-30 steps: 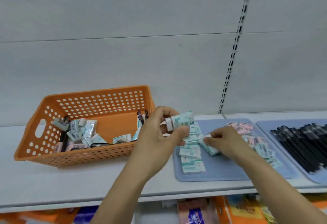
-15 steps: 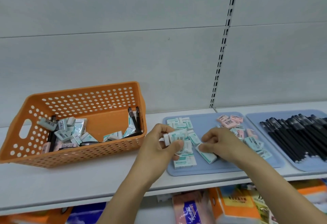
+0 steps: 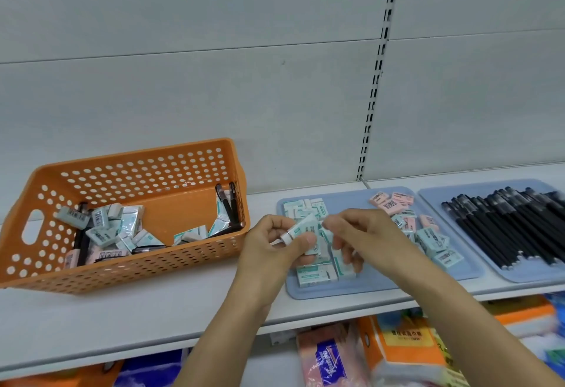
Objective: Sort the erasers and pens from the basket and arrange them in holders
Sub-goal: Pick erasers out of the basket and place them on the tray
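We see our left hand [image 3: 275,249] curled round a mint eraser [image 3: 301,229], thumb on its near face and fingers behind, holding it tilted above the left part of the eraser tray [image 3: 382,282]. A second mint eraser sits lower in the same hand, pressed against the palm side. Our right hand [image 3: 363,234] hovers just right of it, fingers bent downward over the tray; its fingertips [image 3: 328,223] come close to the end of the held eraser, but we cannot tell whether they touch it or grip anything.

Under both hands the tray carries mint erasers [image 3: 315,275] in a rough block at its left, some hidden by the hands. Pink erasers [image 3: 389,203] lie at the far right of the same tray, with more mint ones mixed in nearer the right edge.

A second tray [image 3: 519,276] to the right holds black pens [image 3: 513,227] laid side by side, slanting from far left to near right.

The orange basket [image 3: 128,267] stands well to the left on the white shelf [image 3: 153,319]. Inside it more erasers [image 3: 101,224] lie in a loose heap at the left, a few near the middle, and 2 pens [image 3: 227,203] lean in the far right corner.
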Tool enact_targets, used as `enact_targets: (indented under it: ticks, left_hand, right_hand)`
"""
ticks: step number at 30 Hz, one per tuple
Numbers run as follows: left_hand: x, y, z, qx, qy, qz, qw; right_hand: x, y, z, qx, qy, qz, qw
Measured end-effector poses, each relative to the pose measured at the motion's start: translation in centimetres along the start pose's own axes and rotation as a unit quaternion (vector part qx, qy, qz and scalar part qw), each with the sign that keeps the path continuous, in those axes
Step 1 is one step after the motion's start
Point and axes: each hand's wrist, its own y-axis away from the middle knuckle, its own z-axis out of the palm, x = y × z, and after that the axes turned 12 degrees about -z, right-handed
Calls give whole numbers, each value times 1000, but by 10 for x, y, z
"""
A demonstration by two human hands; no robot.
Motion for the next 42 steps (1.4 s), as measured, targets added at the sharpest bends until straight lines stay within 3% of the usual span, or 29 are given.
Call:
enact_targets:
  ticks: [3,7,10,13,15,17,20,22,24,26,28,30,32,35,37,42]
  left_hand:
    - [0,-3,7,7,33,13,999]
    - [-3,-5,11,7,36,16,999]
    - [-7,-7,17,28,-38,52,998]
    - [-8,-10,23,54,-110,83,989]
    - [-5,-12,23,83,-134,83,984]
    - [-1,-14,22,95,-155,77,980]
    - [6,-21,26,68,-207,72,973]
    - [9,-26,32,42,-237,61,969]
    - [10,-29,36,11,-256,56,965]
    - [9,-29,41,-18,-256,69,964]
    - [7,-29,44,-23,-231,81,969]
    - [4,-28,42,-1,-231,97,968]
    - [-4,-28,32,29,-322,141,936]
    - [-18,-31,11,-3,-564,183,805]
    - [-25,-35,4,-25,-646,157,747]
    - [-30,-35,3,22,-646,174,743]
  right_hand:
    - [-9,3,1,-18,-134,13,991]
    - [-6,3,-4,1,-139,36,990]
    - [-1,4,-1,4,-136,40,990]
    - [9,1,-5,62,-114,54,990]
    - [20,-3,-22,140,16,51,989]
    - [30,-6,-49,189,214,21,958]
    - [39,-7,-77,117,410,45,904]
    - [44,-6,-79,108,474,16,874]
    - [34,-2,-67,128,390,-75,909]
    - [20,1,-48,60,240,-139,959]
    - [13,-1,-31,-15,191,-153,969]
    - [14,-6,-25,-15,184,-140,973]
    - [22,-11,-26,29,178,-105,978]
    - [34,-21,-29,104,137,-23,985]
    - [36,-31,-26,113,87,14,990]
    - [35,-69,-5,93,50,60,993]
